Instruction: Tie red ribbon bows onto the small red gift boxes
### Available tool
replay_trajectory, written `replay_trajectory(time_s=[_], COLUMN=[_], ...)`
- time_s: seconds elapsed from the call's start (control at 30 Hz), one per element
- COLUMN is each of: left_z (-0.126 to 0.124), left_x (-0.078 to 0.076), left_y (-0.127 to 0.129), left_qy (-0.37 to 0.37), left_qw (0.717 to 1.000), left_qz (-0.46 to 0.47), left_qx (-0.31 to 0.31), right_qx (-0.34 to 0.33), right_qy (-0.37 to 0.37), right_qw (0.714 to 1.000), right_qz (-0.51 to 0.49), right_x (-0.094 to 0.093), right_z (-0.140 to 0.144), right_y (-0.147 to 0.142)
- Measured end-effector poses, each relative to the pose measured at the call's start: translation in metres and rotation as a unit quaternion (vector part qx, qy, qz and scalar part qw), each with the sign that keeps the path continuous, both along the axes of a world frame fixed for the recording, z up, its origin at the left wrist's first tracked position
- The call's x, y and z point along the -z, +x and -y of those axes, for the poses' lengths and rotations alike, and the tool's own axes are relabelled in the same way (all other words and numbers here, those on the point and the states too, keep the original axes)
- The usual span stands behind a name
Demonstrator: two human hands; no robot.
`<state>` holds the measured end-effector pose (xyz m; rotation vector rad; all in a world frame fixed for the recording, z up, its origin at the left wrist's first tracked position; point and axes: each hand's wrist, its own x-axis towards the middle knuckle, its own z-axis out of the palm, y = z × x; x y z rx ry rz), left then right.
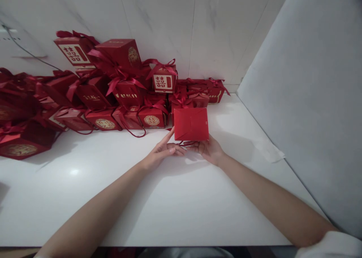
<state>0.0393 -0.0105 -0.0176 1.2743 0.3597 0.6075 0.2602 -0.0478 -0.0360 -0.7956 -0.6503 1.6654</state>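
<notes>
A small red gift box stands tilted on the white table with its plain folded underside toward me. My right hand supports it from below and grips its lower edge. My left hand touches the box's lower left corner with the forefinger stretched up along its side. A thin red ribbon runs under the box between my fingers.
A heap of several red gift boxes with ribbon bows lies against the marble wall at the back left. A grey panel closes off the right side. A white paper scrap lies by the panel.
</notes>
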Motion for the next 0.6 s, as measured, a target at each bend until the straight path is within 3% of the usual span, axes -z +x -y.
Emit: replay_trajectory(time_s=[0.4,0.6], left_z=[-0.0013,-0.0017], left_x=[0.0041,0.0059], left_y=[-0.0016,-0.0005], left_qy=[0.004,-0.028], left_qw=[1.000,0.998], left_qz=[-0.010,-0.004], left_qx=[-0.008,-0.051], right_qx=[-0.007,0.013], right_qy=[-0.002,0.009], right_qw=[1.000,1.000], right_qz=[0.009,0.013], right_x=[0.0004,0.0008], right_z=[0.0005,0.0009], right_y=[0.0009,0.0027])
